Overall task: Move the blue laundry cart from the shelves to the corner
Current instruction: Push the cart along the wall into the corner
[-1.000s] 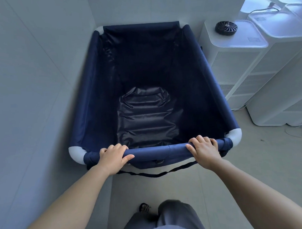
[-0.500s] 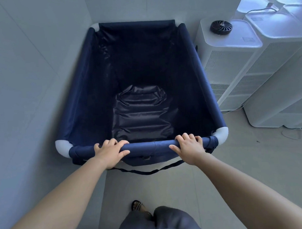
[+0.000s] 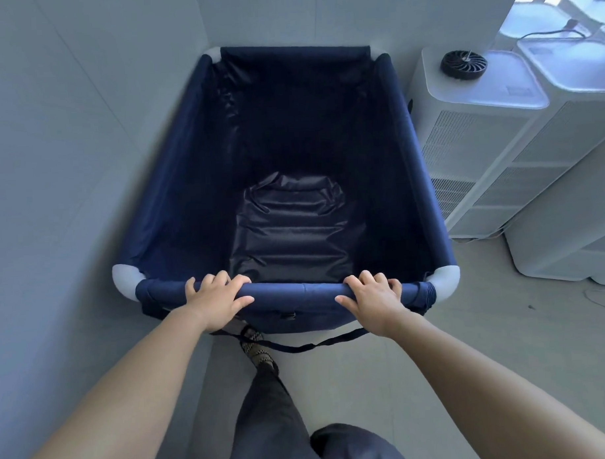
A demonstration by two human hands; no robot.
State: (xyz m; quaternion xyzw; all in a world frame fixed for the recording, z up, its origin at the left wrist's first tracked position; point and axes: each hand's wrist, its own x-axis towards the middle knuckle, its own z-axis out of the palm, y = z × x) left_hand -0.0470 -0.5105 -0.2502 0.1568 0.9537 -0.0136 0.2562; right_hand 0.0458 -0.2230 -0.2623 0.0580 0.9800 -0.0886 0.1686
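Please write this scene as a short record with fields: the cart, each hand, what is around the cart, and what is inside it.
cart: blue laundry cart, far end close to the corner of two walls
cart contents: none visible, only dark wrinkled lining
left hand: left hand closed over the near rail
right hand: right hand closed over the near rail
left of cart: wall, very close to the cart's side
right of cart: white appliance with a small black fan on top
below rail: loose strap hanging

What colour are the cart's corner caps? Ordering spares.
White, on the blue laundry cart; the head view shows the corner caps best.
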